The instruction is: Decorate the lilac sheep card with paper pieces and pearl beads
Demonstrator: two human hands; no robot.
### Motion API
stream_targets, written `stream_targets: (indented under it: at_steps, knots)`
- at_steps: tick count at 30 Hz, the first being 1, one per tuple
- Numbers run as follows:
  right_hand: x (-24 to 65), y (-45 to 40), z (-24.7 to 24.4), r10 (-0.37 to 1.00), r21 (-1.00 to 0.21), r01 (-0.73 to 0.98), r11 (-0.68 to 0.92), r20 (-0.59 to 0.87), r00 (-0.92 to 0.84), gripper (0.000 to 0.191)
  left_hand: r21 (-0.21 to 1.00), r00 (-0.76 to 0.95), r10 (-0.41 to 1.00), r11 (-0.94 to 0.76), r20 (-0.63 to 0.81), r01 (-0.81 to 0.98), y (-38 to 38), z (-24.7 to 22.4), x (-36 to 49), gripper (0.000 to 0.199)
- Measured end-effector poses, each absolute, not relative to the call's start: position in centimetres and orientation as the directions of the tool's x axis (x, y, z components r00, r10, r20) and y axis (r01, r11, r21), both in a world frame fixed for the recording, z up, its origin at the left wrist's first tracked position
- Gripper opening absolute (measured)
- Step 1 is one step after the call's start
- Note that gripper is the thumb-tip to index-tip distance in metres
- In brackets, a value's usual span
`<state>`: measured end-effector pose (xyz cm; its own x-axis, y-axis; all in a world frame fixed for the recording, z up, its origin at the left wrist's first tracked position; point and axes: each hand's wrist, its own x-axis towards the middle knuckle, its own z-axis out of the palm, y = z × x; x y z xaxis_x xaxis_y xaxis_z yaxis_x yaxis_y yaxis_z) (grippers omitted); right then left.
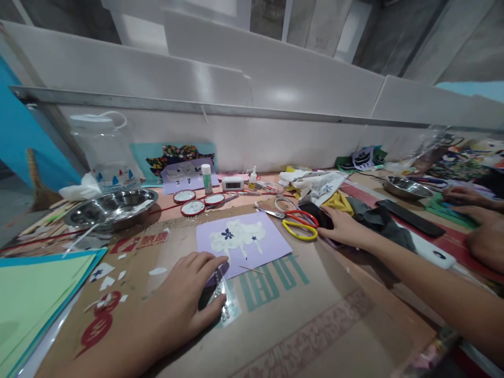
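My left hand point(191, 289) lies open on the cardboard, fingers stretched and thumb apart. Between its thumb and forefinger is a clear strip of small beads point(225, 302). The fingertips touch the near left edge of a lilac card point(271, 239), which bears a white cloth shape point(240, 236) with dark flowers. My right hand point(344, 228) is right of the card, its thumb and fingers around a dark object point(321, 216) whose kind I cannot make out. Beside it lie scissors point(301, 224) with red and yellow handles. A thin wooden stick point(252, 269) lies below the card.
Behind the card stand red-rimmed round tins point(192, 207), a glue stick point(207, 178) and a small dropper bottle point(252, 178). A steel bowl point(79, 215) and a plastic jug point(102, 152) are at left, near coloured paper point(35, 299). Another person's hands point(482, 226) are at far right.
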<state>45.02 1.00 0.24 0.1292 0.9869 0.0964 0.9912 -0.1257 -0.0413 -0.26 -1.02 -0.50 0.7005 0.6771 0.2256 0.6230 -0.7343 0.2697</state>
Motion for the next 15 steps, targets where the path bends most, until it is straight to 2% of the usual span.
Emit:
stream_targets:
  at_steps: [5, 11, 13, 15]
  knots:
    - [44.7, 0.6, 0.6, 0.984, -0.009, 0.994, -0.107, 0.140, 0.107, 0.087, 0.263, 0.698, 0.682, -0.729, 0.218, 0.631, -1.0, -0.2, -0.2, 0.049]
    - [44.3, -2.1, 3.6, 0.948, 0.240, 0.956, -0.169, 0.304, 0.091, 0.078, 0.258, 0.701, 0.679, -0.733, 0.218, 0.629, -1.0, -0.5, -0.2, 0.048]
    - [44.3, -2.3, 4.3, 0.937, 0.215, 0.964, -0.159, 0.340, 0.079, 0.074, 0.257, 0.701, 0.678, -0.734, 0.221, 0.628, -0.9, -0.7, -0.3, 0.048]
    - [44.0, -2.0, 4.4, 0.938, 0.110, 0.989, -0.094, 0.343, 0.051, 0.073, 0.253, 0.706, 0.672, -0.740, 0.224, 0.623, -0.8, -0.9, -0.4, 0.048]
